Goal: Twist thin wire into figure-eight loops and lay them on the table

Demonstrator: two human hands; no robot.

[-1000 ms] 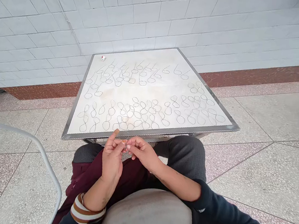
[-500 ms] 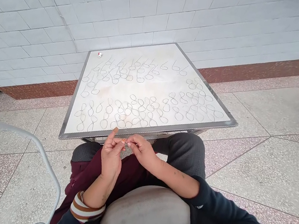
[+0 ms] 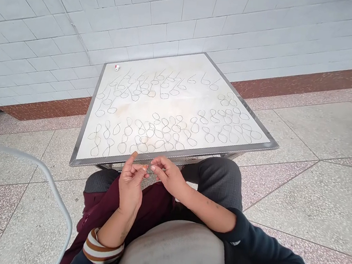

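Thin dark wire (image 3: 148,163) sits pinched in the left hand (image 3: 131,186) near the white, grey-rimmed table (image 3: 87,151), the right hand (image 3: 170,177) now with fingertips slightly parted.

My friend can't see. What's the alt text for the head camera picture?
A person's left hand and right hand pinch a thin strand above their lap. In front, a white table with a grey edge holds many thin loops, some like figure eights, beside a pale tiled wall.
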